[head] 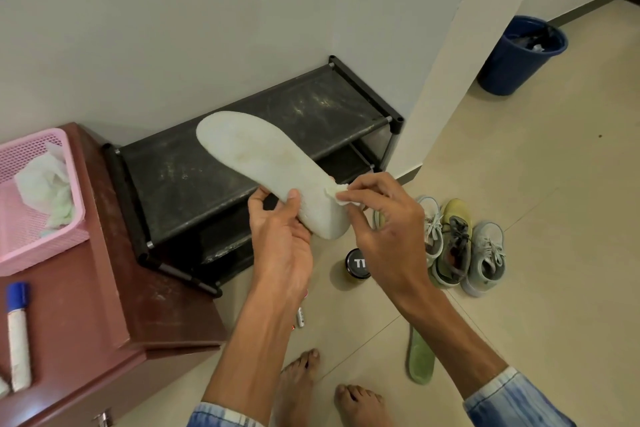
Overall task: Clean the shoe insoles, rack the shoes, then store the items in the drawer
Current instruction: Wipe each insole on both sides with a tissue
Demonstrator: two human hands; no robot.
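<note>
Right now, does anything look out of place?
Yes: a green insole lies loose on the floor, apart from the shoes, and the rack's top shelf is streaked with pale dust or scuffs.

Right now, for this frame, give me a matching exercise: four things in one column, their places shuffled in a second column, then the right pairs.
Things:
1. white insole
2. small wipe
3. green insole
4. pink basket

Places:
A. on the brown cabinet
B. gripped in the left hand
C. lying flat on the floor tiles
D. pinched in the right hand

Pairs: 1-B, 2-D, 3-C, 4-A.
</note>
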